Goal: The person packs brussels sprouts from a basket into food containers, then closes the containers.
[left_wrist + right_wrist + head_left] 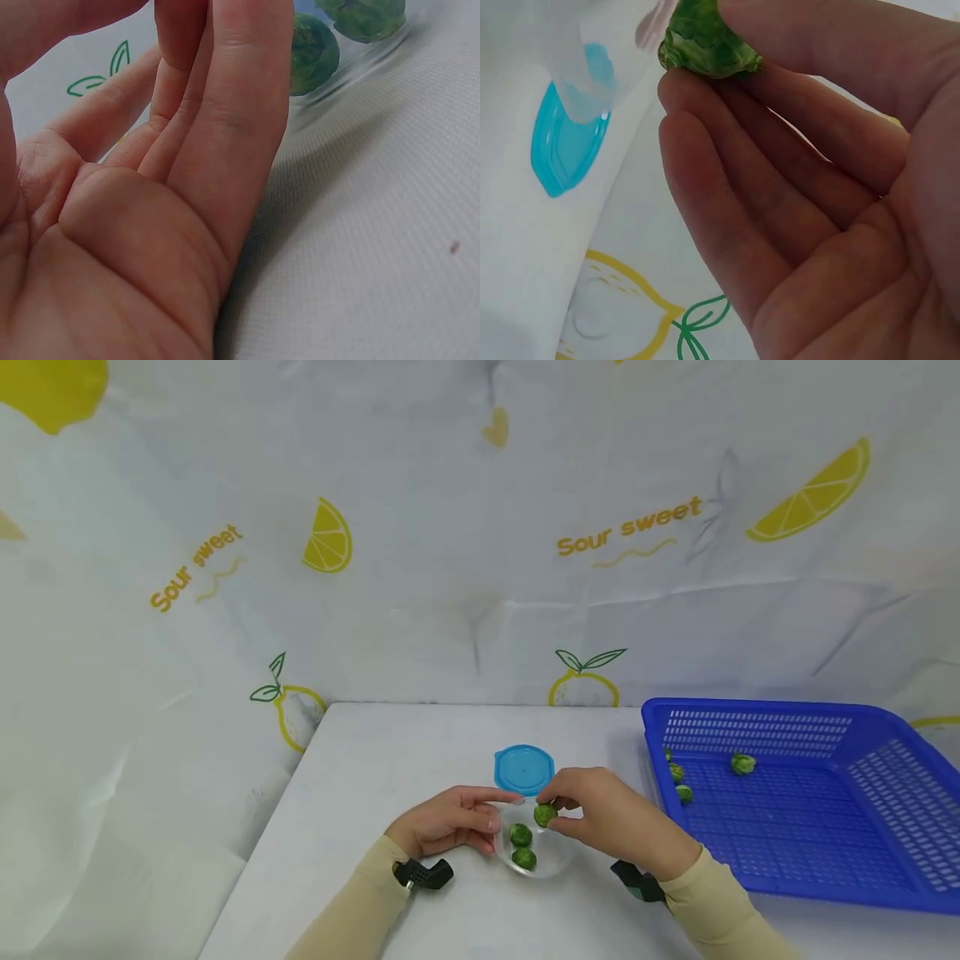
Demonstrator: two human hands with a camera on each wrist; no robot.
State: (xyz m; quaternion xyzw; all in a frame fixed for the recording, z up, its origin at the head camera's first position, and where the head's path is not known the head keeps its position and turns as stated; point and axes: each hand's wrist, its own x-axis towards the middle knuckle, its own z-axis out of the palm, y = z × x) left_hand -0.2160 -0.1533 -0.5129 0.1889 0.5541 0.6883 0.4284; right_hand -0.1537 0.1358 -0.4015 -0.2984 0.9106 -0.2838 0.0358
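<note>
Three Brussels sprouts show at the clear plastic bowl point(551, 857) on the white table. Two of them, one sprout point(521, 835) and another sprout point(524, 858), lie inside it. My left hand point(453, 821) holds the bowl's left side, its fingers along the wall; the fingertips are out of sight in the left wrist view. Over the bowl's far right part, my right hand point(600, 814) pinches a Brussels sprout point(709, 41) between thumb and fingers. Just behind the bowl a blue lid point(523, 768) lies flat.
At the right stands a blue plastic basket point(787, 835) with slotted walls. Inside it, a sprout point(743, 763) lies near the back and several more sit along the left wall. A white sheet point(450, 568) printed with lemons hangs behind the table.
</note>
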